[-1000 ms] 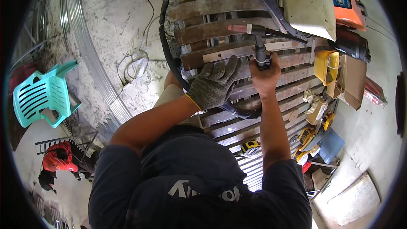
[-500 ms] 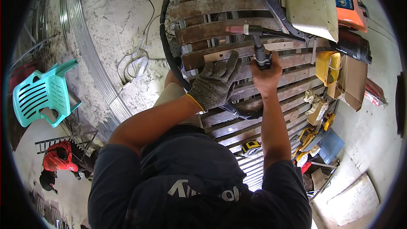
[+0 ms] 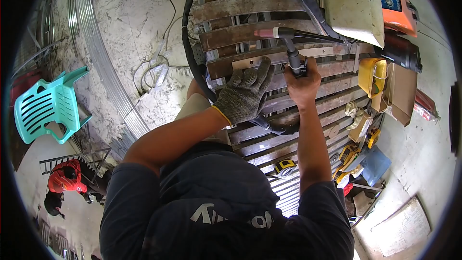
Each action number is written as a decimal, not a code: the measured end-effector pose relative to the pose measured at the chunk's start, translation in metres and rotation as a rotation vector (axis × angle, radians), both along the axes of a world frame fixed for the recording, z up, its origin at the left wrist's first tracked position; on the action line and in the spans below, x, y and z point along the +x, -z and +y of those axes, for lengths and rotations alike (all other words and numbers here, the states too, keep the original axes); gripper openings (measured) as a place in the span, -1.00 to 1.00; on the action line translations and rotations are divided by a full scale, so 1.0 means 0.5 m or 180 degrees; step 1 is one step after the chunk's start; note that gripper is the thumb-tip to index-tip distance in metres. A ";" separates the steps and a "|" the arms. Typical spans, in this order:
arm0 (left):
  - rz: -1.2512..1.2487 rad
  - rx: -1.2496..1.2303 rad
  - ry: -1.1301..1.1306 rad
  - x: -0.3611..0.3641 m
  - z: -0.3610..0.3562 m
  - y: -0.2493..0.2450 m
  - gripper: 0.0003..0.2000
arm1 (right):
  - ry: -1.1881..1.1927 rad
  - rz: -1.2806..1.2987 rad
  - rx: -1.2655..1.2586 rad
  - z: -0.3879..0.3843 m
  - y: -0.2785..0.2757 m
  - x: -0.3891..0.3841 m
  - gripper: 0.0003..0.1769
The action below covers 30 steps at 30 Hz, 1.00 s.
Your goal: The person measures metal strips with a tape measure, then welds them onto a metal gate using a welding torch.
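My right hand (image 3: 303, 85), bare, is closed around the dark handle of a TIG welding torch (image 3: 291, 50). The torch's pink nozzle (image 3: 264, 33) points left above the slats, and its long black back cap extends to the right. In a grey knit glove with a yellow cuff, my left hand (image 3: 244, 94) lies with fingers stretched out. Its fingertips are at the lower edge of a flat metal strip (image 3: 250, 62) with a hole near its left end. A black hose (image 3: 284, 129) curves below both hands.
The slatted metal bench (image 3: 236, 8) lies under the work. An orange-and-blue machine (image 3: 392, 5) is at the upper right, beside a pale box-like panel (image 3: 356, 7). A tape measure (image 3: 285, 167) rests near my body. A turquoise chair (image 3: 50, 106) and another person (image 3: 67, 178) are at left.
The torch head has shifted very slightly to the left. My gloved left hand stays in the same place.
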State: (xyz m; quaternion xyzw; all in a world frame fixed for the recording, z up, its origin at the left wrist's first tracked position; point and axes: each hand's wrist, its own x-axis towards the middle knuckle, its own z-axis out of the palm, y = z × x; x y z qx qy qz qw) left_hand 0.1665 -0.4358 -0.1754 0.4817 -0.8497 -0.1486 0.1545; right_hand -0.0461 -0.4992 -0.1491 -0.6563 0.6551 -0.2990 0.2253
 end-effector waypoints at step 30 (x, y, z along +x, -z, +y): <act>-0.1427 -0.0241 -0.0059 -0.101 -0.031 -0.005 -0.34 | -0.0194 0.0204 -0.0059 -0.010 -0.006 -0.012 -0.63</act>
